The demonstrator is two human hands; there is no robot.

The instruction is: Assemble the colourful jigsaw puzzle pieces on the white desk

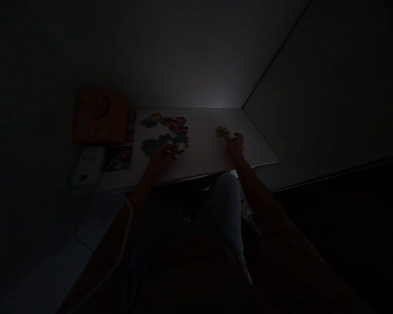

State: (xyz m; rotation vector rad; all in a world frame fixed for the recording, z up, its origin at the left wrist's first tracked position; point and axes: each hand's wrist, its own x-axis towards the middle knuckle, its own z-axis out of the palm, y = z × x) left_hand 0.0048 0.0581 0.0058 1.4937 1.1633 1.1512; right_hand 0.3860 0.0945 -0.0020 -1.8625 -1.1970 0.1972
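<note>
The scene is very dark. A partly joined jigsaw puzzle (165, 138), green with red and yellow flower parts, lies in sections on the white table. My left hand (163, 156) rests at its lower edge, fingers bent and apart, with the fingertips by a pale green part of the puzzle. On the right, a small cluster of yellow-green puzzle pieces (222, 131) lies apart from the rest. My right hand (236, 147) reaches to that cluster, one digit at its edge and the others spread away from it. No piece can be made out inside either hand.
An orange box (101, 117) stands at the table's left, beside a printed flower picture (118, 158). A white box-like object (89, 165) sits at the left front corner. Walls close off the back and right. A pale cable (127, 229) hangs near my left arm.
</note>
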